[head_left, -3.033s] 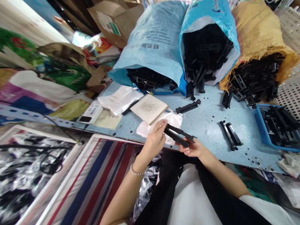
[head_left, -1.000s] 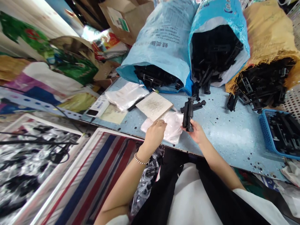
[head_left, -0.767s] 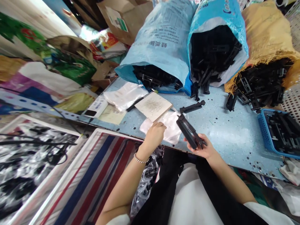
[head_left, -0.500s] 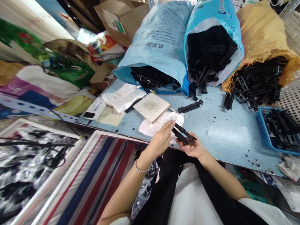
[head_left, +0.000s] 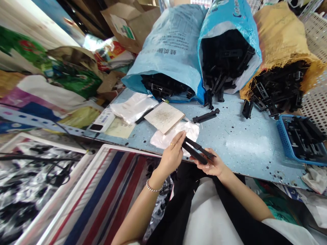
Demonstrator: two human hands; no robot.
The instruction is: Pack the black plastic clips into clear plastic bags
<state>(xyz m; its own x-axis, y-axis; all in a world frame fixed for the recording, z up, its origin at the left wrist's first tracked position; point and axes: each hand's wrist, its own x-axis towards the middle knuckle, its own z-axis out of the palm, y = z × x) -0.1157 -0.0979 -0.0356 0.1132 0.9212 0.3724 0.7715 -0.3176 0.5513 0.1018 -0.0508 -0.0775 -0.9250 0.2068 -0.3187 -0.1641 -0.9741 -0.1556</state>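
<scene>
Two long black plastic parts (head_left: pixel 195 151) lie side by side between my hands, over the table's front edge. My left hand (head_left: pixel 173 151) is closed on their left ends, fingers together on top. At their right ends, my right hand (head_left: pixel 211 163) grips them from below with the thumb and fingers. Whether the two parts are joined is hidden by my fingers. Just beyond my left hand lie a crumpled white plastic bag (head_left: pixel 163 139) and a square pale board (head_left: pixel 165 117) with dark specks. One more black plastic part (head_left: pixel 206 116) rests on the blue table (head_left: pixel 240 139).
A light blue sack (head_left: pixel 166 44), a brighter blue sack (head_left: pixel 231 20) and a yellow sack (head_left: pixel 281 30) spill black parts at the back. A blue basket (head_left: pixel 283 143) of black parts stands right. Clear plastic bags (head_left: pixel 133 105) lie left. A striped sack (head_left: pixel 102 197) hangs below the table edge.
The black parts and both hands have shifted slightly down, my left hand also a little left. Both hands keep their grip. The whole view has shifted slightly.
</scene>
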